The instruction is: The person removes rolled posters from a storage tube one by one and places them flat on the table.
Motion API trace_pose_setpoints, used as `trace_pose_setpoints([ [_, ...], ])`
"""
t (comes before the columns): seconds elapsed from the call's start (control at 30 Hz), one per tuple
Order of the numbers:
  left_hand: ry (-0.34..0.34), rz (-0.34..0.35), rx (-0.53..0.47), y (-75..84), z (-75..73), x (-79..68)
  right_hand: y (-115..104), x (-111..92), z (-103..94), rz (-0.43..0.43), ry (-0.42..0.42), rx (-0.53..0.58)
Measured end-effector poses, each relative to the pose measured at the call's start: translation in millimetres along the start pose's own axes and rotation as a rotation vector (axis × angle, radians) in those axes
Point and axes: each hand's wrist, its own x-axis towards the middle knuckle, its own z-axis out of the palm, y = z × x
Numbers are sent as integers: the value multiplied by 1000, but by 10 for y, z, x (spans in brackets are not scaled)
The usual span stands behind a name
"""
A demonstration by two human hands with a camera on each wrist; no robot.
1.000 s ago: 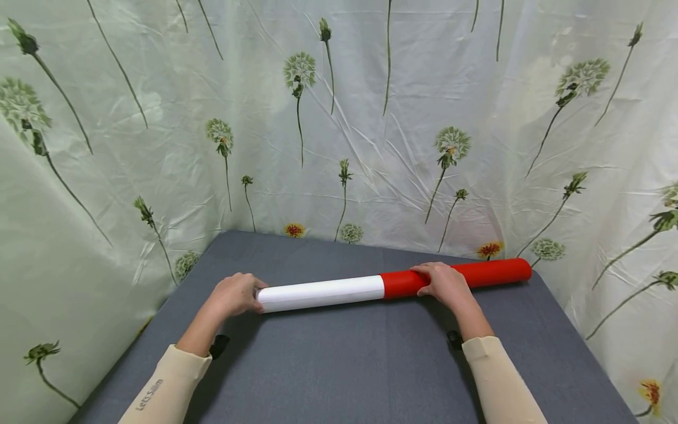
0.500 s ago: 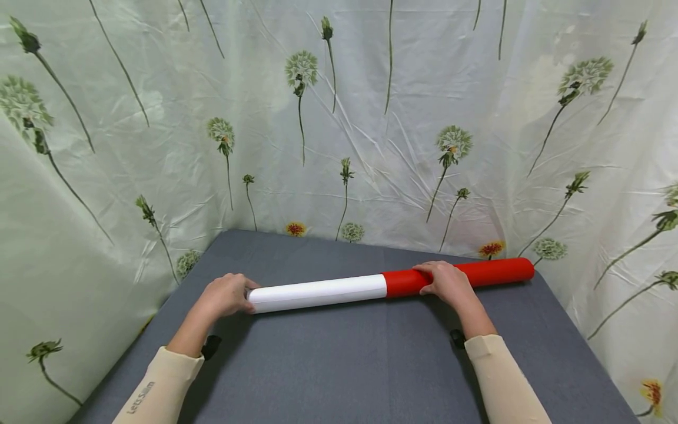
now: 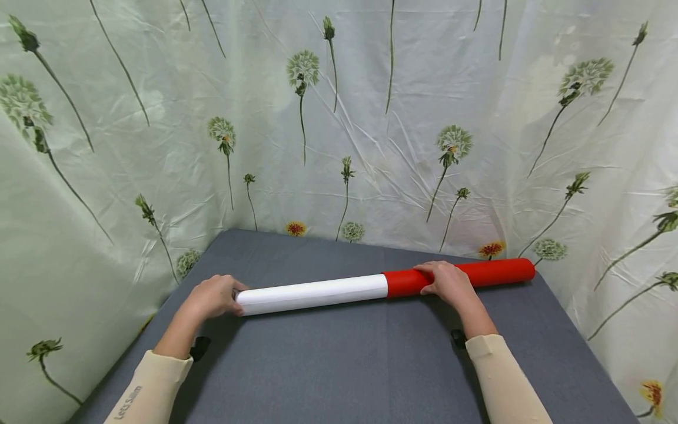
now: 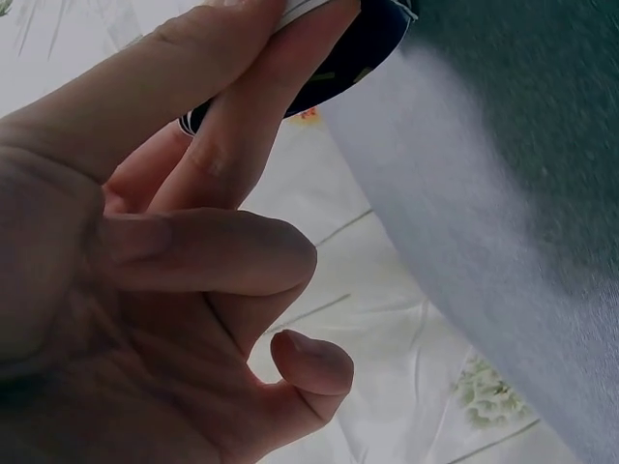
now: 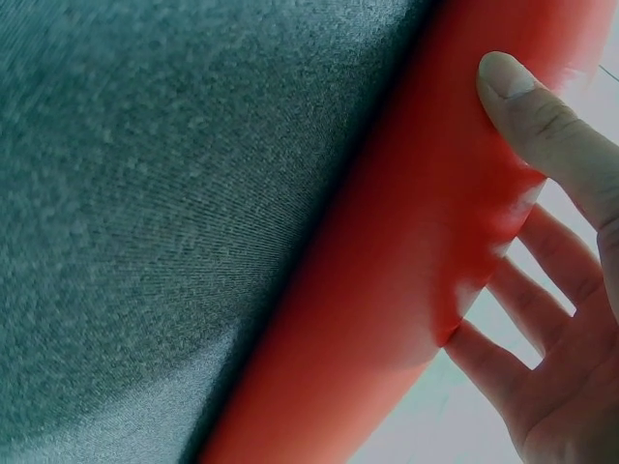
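A long red tube [image 3: 495, 272] lies across the far part of the table in the head view, at the right. Out of its left end sticks a white rolled sheet [image 3: 312, 294]. My left hand [image 3: 210, 296] pinches the free left end of this roll. In the left wrist view the roll's open end [image 4: 353, 63] shows a dark inner side between thumb and fingers, while the other fingers curl loosely. My right hand [image 3: 447, 282] grips the red tube near its left part. The right wrist view has the thumb [image 5: 527, 101] on one side of the tube and fingers at the other.
The table has a dark grey cloth top [image 3: 318, 365]. Behind it and along the sides hangs a pale curtain [image 3: 371, 88] with a dandelion print. The tube's right end reaches close to the table's right edge.
My left hand has moved left with the end of the white roll, and a longer white stretch shows outside the red tube. The right hand and red tube stay nearly in place.
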Motion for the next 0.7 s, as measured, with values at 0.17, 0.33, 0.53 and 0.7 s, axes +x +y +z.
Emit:
trace_pose_setpoints([
  [0.17,-18,-12,-7,-70,-28,-38,4,2,-1,4,-12,-2],
  [0.33,-30,-27,-14,-132,-73,-74,12,8,-13,14,-17,7],
  [0.53,-44,-30,-19,-179,-122,-112,38,14,-19,13,-17,19],
  [0.7,-46,-30,-21,-208,-161,-140,57,19,-27,17,-13,23],
])
